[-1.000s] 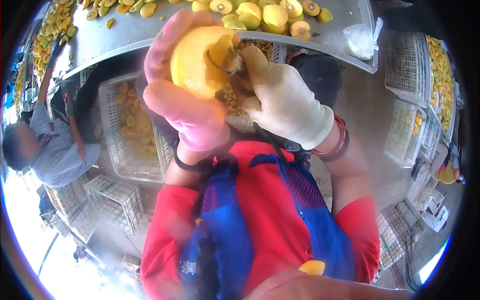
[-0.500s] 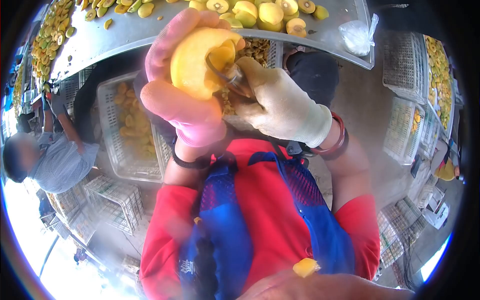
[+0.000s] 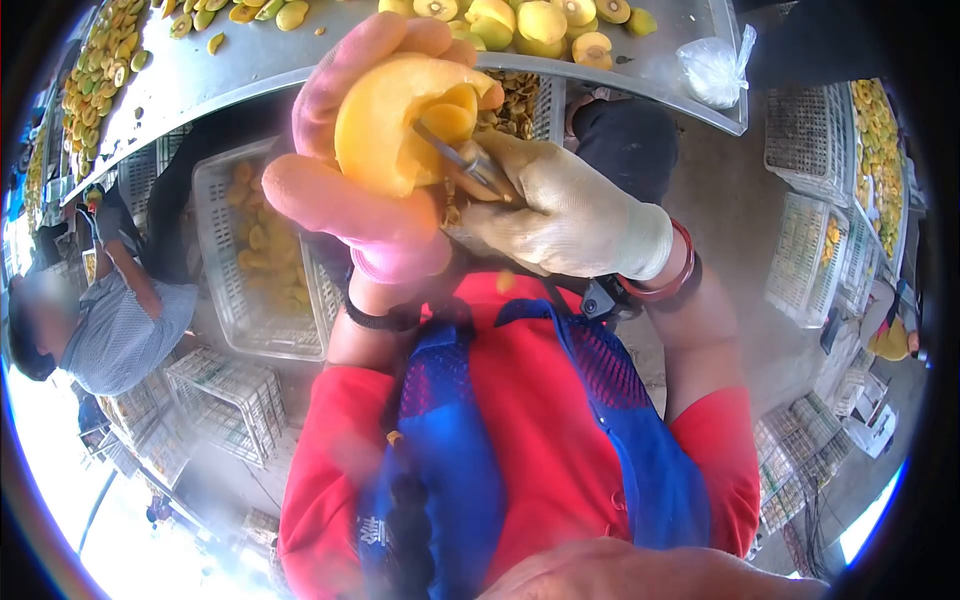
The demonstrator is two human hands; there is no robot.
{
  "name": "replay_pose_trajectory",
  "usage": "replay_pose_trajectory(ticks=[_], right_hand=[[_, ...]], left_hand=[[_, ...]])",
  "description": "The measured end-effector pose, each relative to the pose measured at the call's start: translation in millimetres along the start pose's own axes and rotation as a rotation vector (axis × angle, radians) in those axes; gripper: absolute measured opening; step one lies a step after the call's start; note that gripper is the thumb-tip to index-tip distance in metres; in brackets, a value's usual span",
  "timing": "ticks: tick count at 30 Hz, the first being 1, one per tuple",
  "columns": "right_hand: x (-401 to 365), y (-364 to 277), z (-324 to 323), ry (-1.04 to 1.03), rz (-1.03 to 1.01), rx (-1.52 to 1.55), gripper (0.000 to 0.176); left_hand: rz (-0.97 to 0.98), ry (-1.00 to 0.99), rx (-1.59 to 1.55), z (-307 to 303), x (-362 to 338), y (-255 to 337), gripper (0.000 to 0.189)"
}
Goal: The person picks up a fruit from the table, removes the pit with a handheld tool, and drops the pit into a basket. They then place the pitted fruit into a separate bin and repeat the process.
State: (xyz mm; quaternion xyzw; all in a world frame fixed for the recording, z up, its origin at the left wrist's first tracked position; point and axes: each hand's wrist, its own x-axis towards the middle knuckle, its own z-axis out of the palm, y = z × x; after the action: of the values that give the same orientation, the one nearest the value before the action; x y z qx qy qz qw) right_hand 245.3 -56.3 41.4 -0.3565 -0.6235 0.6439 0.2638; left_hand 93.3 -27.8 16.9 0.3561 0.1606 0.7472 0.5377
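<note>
My left hand, in a pink glove, cups a peeled orange-yellow fruit from the left side, thumb below and fingers above. The fruit is cut open on its right side. My right hand, in a whitish glove, is closed around a small tool with a metal blade. The blade's tip is at the fruit's opening. Both hands are raised in front of my chest, near the edge of a metal table. Halved yellow-green fruits lie on the table beyond.
A tied plastic bag lies at the table's right end. Left of my arms is a crate with orange pieces. Another person is at the far left. White crates are stacked on the right, with more crates at lower left.
My right hand has turned and shifted slightly down, and the blade now sits at another angle in the fruit's opening. The orange piece near my chin is gone; a small blurred piece shows below my hands.
</note>
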Motion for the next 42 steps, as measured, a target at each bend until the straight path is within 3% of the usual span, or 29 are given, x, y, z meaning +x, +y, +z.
replay_pose_trajectory(ticks=[6, 10, 17, 19, 22, 25, 28, 34, 42], right_hand=[[-1, 1, 5, -0.051, 0.039, 0.126, 0.02], [-2, -10, 6, -0.116, 0.206, 0.23, 0.019], [-5, -27, -6, -0.306, 0.406, 0.678, 0.009], [-5, -22, -2, -0.295, 0.434, 0.76, 0.008], [-7, -41, -6, -0.358, 0.422, 0.787, 0.008], [-9, -37, 0, -0.338, 0.396, 0.831, 0.006], [-12, -33, 3, -0.319, 0.437, 0.713, 0.011], [-12, -11, 25, -0.002, -0.177, -0.048, 0.03], [-25, -30, 35, 0.128, -0.196, -0.287, 0.034]], left_hand=[[-0.018, 0.017, 0.095, 9, -2, 4, 0.105], [-0.011, 0.004, 0.091, 7, -4, 2, 0.104], [0.034, -0.041, 0.028, 10, -6, 4, 0.105], [0.042, -0.059, -0.03, 10, -6, 4, 0.106], [0.016, -0.007, 0.123, 11, -8, 7, 0.104], [-0.017, 0.016, -0.029, 16, -10, 8, 0.103], [0.013, -0.086, -0.091, 9, -6, 8, 0.102], [0.116, -0.096, -0.149, 11, -6, 5, 0.102], [0.138, -0.192, -0.301, 12, -8, 13, 0.101]])
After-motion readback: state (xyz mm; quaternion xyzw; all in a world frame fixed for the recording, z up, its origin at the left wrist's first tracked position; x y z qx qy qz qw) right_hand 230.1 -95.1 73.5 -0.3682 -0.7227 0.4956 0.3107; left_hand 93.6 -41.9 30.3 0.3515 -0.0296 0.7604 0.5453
